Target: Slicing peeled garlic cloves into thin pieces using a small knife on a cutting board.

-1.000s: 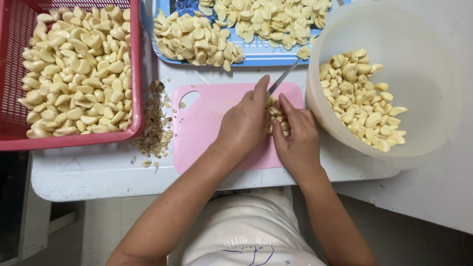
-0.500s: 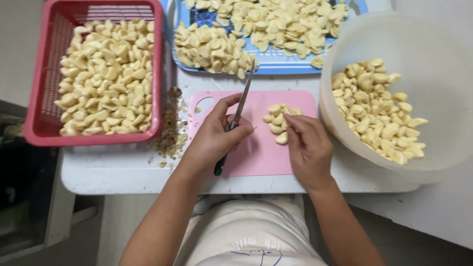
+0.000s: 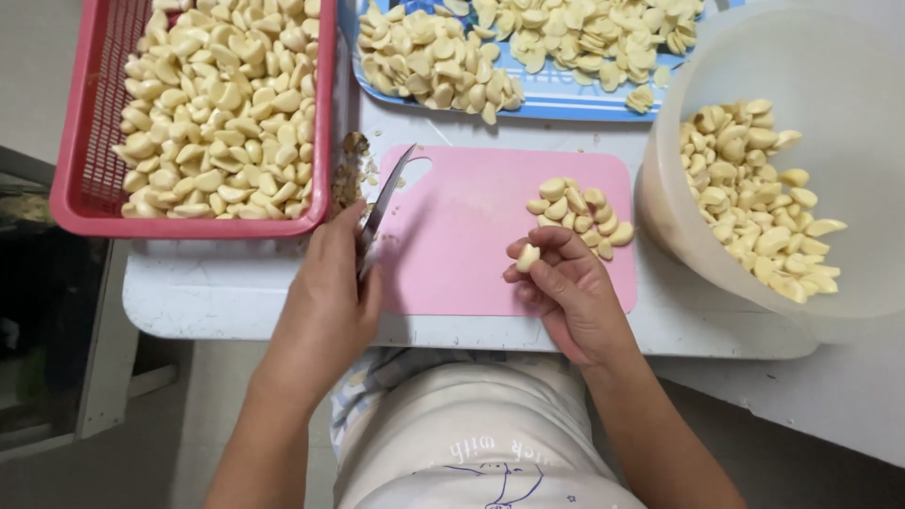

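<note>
We have swung our left hand (image 3: 325, 302), still gripping the knife (image 3: 385, 203), off the pink cutting board (image 3: 471, 240) to its left edge by the peel scraps (image 3: 351, 174). Our right hand (image 3: 566, 292) has lifted, now pinching one garlic clove (image 3: 528, 256) below the small clove pile (image 3: 580, 212).

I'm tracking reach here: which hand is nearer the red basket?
Left. The left hand sits just below the red basket, holding a knife; the right hand is across the pink board.
</note>
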